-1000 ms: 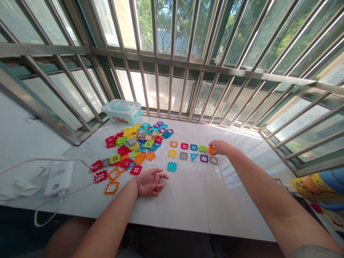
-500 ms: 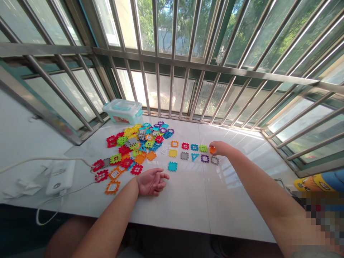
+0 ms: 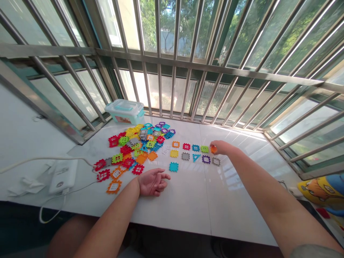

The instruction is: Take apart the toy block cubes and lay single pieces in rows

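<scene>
My right hand (image 3: 220, 147) reaches far out over the white sill and pinches a small orange tile (image 3: 213, 149) at the right end of two short rows of coloured plastic tiles (image 3: 194, 152). The tile touches or hovers just over the surface beside a green tile (image 3: 204, 148). My left hand (image 3: 153, 181) rests palm up on the sill with loosely curled fingers and nothing in it. A teal tile (image 3: 173, 166) lies just beyond its fingertips. A heap of coloured tiles (image 3: 135, 147) spreads to the left.
A pale teal lidded box (image 3: 125, 111) stands at the back by the window bars (image 3: 172, 68). A white power strip (image 3: 63, 171) with cables lies at the left. A cartoon-printed cushion (image 3: 321, 188) sits past the sill's right edge.
Almost nothing moved; my right hand stays on the orange tile at the row's end and my left hand stays put. The view has shifted slightly.
</scene>
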